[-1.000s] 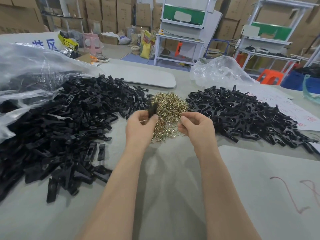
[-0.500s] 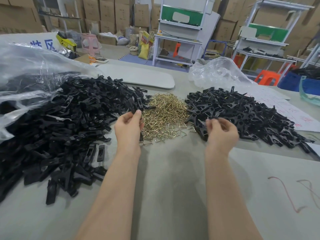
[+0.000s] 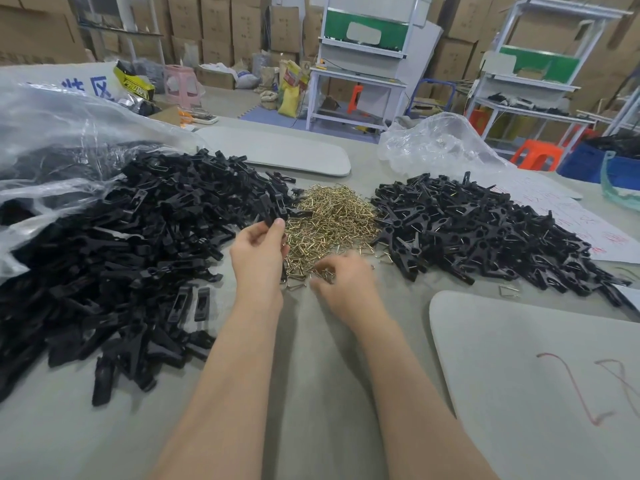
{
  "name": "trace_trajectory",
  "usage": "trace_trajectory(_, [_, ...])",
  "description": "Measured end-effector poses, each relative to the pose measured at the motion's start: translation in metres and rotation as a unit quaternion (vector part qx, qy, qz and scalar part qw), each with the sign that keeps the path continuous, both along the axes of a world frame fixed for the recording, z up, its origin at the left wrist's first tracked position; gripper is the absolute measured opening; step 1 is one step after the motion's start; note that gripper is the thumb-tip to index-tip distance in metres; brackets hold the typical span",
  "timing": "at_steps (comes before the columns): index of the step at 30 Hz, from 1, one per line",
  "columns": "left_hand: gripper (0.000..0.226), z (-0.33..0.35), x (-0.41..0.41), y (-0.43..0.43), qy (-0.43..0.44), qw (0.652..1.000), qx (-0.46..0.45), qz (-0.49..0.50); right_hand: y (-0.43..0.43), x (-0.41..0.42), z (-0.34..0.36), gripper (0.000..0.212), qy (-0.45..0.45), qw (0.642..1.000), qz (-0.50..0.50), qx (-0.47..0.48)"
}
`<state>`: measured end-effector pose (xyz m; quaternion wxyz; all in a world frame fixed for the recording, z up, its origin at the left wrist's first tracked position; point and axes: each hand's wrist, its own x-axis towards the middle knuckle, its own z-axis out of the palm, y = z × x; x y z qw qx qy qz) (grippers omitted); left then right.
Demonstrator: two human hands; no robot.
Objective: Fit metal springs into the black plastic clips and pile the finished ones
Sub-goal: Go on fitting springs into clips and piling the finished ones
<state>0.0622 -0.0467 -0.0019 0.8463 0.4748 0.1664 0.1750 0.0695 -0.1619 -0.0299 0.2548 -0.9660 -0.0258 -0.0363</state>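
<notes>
Left hand (image 3: 258,251) up, pinching a black clip (image 3: 269,210); right hand (image 3: 341,282) low, palm down, blurred.

— What sits where on the table (image 3: 311,403)?
— The spring heap (image 3: 332,216) is in the middle. The loose clip pile (image 3: 121,258) is on its left, with a bag (image 3: 52,133) over that pile's far-left part. The assembled clip pile (image 3: 485,233) is on its right, with a second bag (image 3: 436,143) behind it.
— And the hands?
— The left hand (image 3: 258,251) holds a clip piece (image 3: 272,209) between the loose pile and the springs. The right hand (image 3: 346,282) is at the heap's near edge.

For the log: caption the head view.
Left hand holds a black plastic clip; right hand touches gold metal springs.
</notes>
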Motion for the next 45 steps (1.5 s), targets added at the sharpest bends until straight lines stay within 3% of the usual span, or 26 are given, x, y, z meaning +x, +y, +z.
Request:
trace_trajectory(9, [0.021, -0.006, 0.004, -0.001, 0.018, 0.999, 0.048, -0.018, -0.012, -0.001, 0.003, 0.010, -0.117, 0.977, -0.060, 0.167])
trace_trajectory(13, [0.021, -0.010, 0.007, -0.003, 0.039, 0.992, 0.111, -0.044, -0.018, 0.000, 0.008, 0.006, -0.097, 0.949, -0.077, 0.289])
trace_trajectory(17, [0.011, -0.010, 0.007, -0.004, 0.042, 0.987, 0.143, -0.061, -0.018, 0.000, 0.012, 0.018, -0.057, 0.924, -0.083, 0.368])
trace_trajectory(22, [0.012, -0.012, 0.007, -0.003, 0.044, 0.975, 0.205, -0.069, -0.020, 0.000, 0.011, 0.012, -0.100, 0.919, -0.110, 0.365])
trace_trajectory(25, [0.012, -0.015, 0.006, -0.004, 0.031, 0.942, 0.325, -0.078, -0.025, 0.002, 0.012, 0.005, -0.097, 0.887, -0.115, 0.437])
trace_trajectory(28, [0.013, -0.017, 0.002, -0.009, 0.013, 0.883, 0.459, -0.095, -0.030, 0.001, 0.017, 0.015, -0.077, 0.866, -0.093, 0.485])
trace_trajectory(34, [0.016, -0.018, -0.002, -0.013, -0.015, 0.801, 0.590, -0.102, -0.034, -0.004, 0.028, 0.017, -0.080, 0.855, -0.094, 0.503])
trace_trajectory(38, [0.017, -0.017, -0.004, -0.015, -0.033, 0.786, 0.607, -0.112, -0.034, -0.004, 0.028, 0.016, -0.131, 0.914, -0.116, 0.366])
trace_trajectory(41, [0.015, -0.016, -0.005, -0.016, -0.045, 0.775, 0.620, -0.111, -0.034, -0.006, 0.032, 0.007, -0.100, 0.897, -0.098, 0.420])
trace_trajectory(45, [0.014, -0.017, -0.005, -0.015, -0.052, 0.767, 0.631, -0.102, -0.036, -0.008, 0.035, 0.009, -0.053, 0.872, -0.074, 0.480])
